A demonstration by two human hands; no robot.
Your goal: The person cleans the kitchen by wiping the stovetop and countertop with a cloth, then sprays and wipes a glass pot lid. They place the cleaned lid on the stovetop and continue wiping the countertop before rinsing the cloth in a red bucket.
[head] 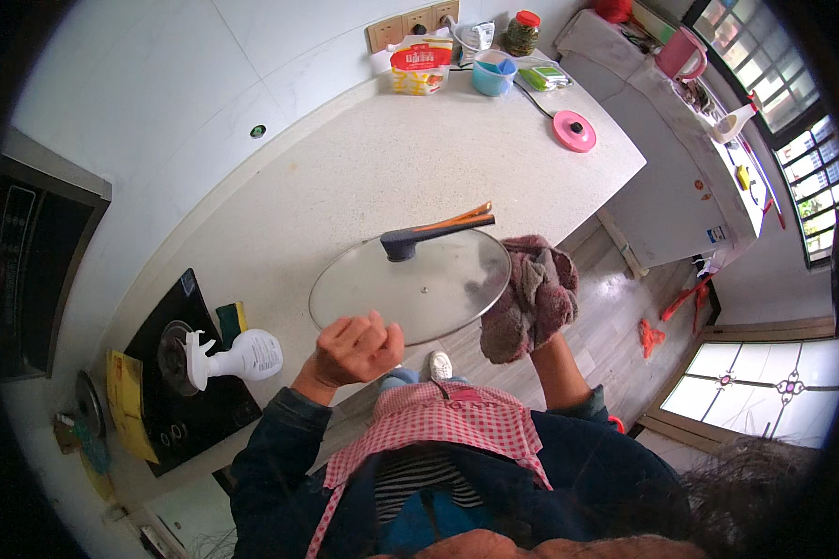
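An oval-looking glass pan lid (pixel 363 290) with a metal rim is held tilted over the counter's front edge. Its dark handle with an orange strip (pixel 437 232) points up toward the right. Curled fingers of my left hand (pixel 358 349) close on the lid's lower left rim. On the other side, a crumpled reddish-grey cloth (pixel 528 300) presses against the lid's right part. My right hand (pixel 549 346) grips this cloth, which hides most of the fingers.
At left, a white spray bottle (pixel 248 355) lies over a black cooktop (pixel 203 412), beside a sponge (pixel 232 321). The pale countertop (pixel 335 168) holds a food pouch (pixel 421 66), blue tub (pixel 493 73), lidded jar (pixel 522 33) and pink kettle base (pixel 574 131) at the back.
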